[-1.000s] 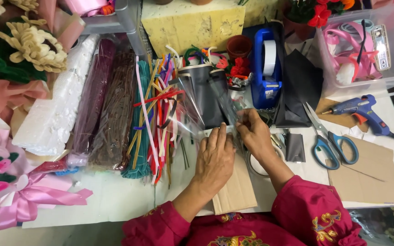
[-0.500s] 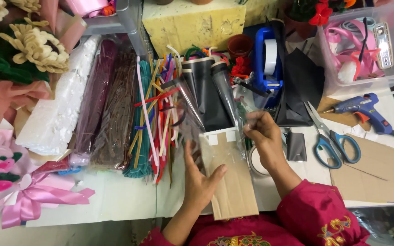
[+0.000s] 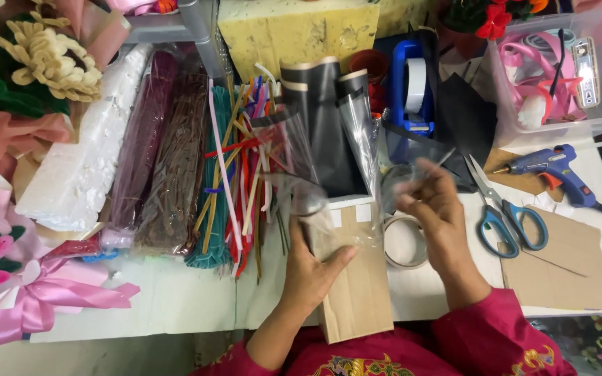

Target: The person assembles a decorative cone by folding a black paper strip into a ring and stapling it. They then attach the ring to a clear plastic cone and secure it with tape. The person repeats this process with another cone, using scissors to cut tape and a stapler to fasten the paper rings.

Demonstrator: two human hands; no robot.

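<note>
At the far left, a pink ribbon bow (image 3: 43, 296) is lying near the table's front edge, with a white foam block (image 3: 81, 167) beyond it and packs of dark pipe cleaners (image 3: 168, 160) just to its right. A loose bundle of coloured pipe cleaners (image 3: 235, 174) is spreading next to those.

Right of the bundle, the left hand (image 3: 311, 268) is gripping the upper left side of a folded brown cardboard piece (image 3: 357, 278), thumb lying across its face and fingers curled behind, so they are clamped on it. The cardboard is sitting at the near middle of the table, its lower end hanging toward the person's lap. It looks stiff, light and easy to pinch by an edge.

A clear cellophane sheet (image 3: 294, 157) is rising from the cardboard's top edge. It looks thin, slippery and crinkly, likely to crease or slide, so holding it at a border seems best.

The right hand (image 3: 433, 209) is pinching the sheet's right edge, fingertips pressed together on the film, above a roll of tape (image 3: 405, 240). Further right, blue-handled scissors (image 3: 506, 216) are lying beside a flat cardboard panel (image 3: 566, 261), with a blue glue gun (image 3: 552, 170) beyond them.
</note>
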